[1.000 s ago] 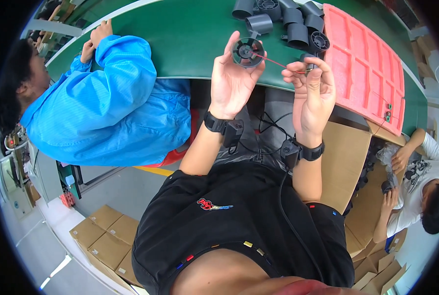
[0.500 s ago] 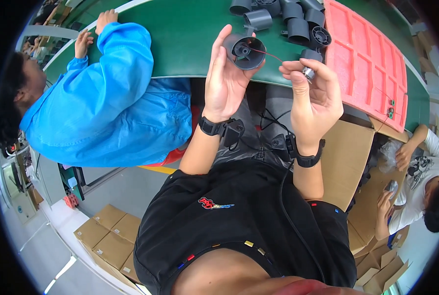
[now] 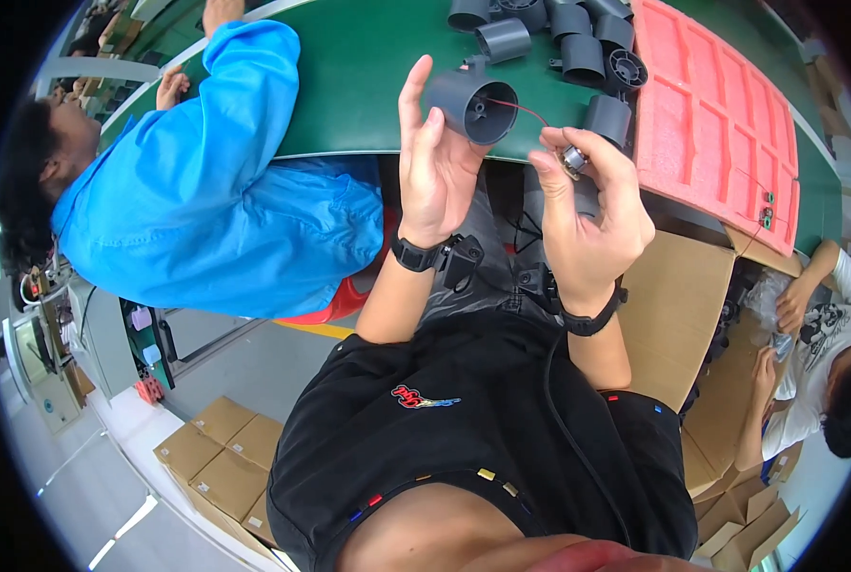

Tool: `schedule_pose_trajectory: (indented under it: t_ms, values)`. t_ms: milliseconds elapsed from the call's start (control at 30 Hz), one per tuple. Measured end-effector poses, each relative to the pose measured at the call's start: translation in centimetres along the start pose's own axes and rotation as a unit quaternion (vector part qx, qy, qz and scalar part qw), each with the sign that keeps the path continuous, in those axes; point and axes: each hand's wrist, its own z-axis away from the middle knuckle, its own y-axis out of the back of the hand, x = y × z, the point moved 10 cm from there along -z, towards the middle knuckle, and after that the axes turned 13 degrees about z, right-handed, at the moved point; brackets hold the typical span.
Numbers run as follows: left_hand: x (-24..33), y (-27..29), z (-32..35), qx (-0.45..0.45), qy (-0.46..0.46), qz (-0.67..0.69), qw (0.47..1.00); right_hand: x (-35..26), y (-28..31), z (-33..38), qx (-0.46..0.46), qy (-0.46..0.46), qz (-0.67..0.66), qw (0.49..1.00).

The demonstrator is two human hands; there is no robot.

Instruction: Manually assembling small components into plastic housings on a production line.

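Observation:
My left hand [image 3: 437, 186] is closed on a dark grey plastic cylindrical housing [image 3: 451, 103], held up over the table's near edge. The open end of the housing faces right, and a small hub shows inside. A thin red wire [image 3: 521, 107] runs out of that opening toward my right hand [image 3: 592, 214]. Between the thumb and fingers of the right hand sits a small silver motor [image 3: 573, 160]. Motor and housing are apart, with only the wire between them. Part of the housing's underside is hidden by my left fingers.
Several more grey housings [image 3: 583, 59] lie on the green table [image 3: 368, 71]. A pink foam tray [image 3: 707, 105] with small green parts is at right. An open carton [image 3: 673, 305] stands below it. A co-worker in blue [image 3: 216, 200] sits close at left, another person [image 3: 816, 334] at far right.
My right hand has moved a little left and down with the motor. The housing in my left hand has turned, its opening now facing more to the right.

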Motion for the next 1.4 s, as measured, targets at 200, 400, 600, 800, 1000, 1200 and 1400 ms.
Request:
schedule_pose_trajectory:
  t_ms: [200, 400, 600, 800, 1000, 1200, 1400]
  values:
    - [-0.1, -0.2, -0.3, -0.007, -0.005, 0.044, 0.999, -0.3, 0.2, -0.1, 0.003, 0.0, 0.015, 1.0]
    - [0.6, -0.9, -1.1, -0.047, -0.002, 0.093, 0.995, -1.7, -0.8, -1.1, -0.007, 0.047, -0.03, 0.998]
    - [0.5, -1.7, -0.9, 0.029, -0.009, 0.026, 0.999, -1.6, -2.0, -2.6, 0.0, 0.113, -0.083, 0.99]
    - [-0.2, -2.0, -0.6, -0.031, 0.006, -0.006, 0.999, 0.8, -2.8, -0.8, -0.057, 0.01, -0.072, 0.996]
    - [-0.7, -1.9, -0.1, -0.036, 0.003, -0.064, 0.997, 2.6, -2.4, 1.0, -0.087, -0.036, -0.101, 0.99]
    - [-1.5, -2.0, 0.0, -0.083, 0.023, -0.002, 0.996, 2.3, -1.7, -0.2, -0.042, -0.013, -0.051, 0.998]
    - [-1.3, -0.7, 0.7, -0.023, 0.008, -0.077, 0.997, -0.7, -1.9, -1.0, -0.025, 0.063, 0.06, 0.996]
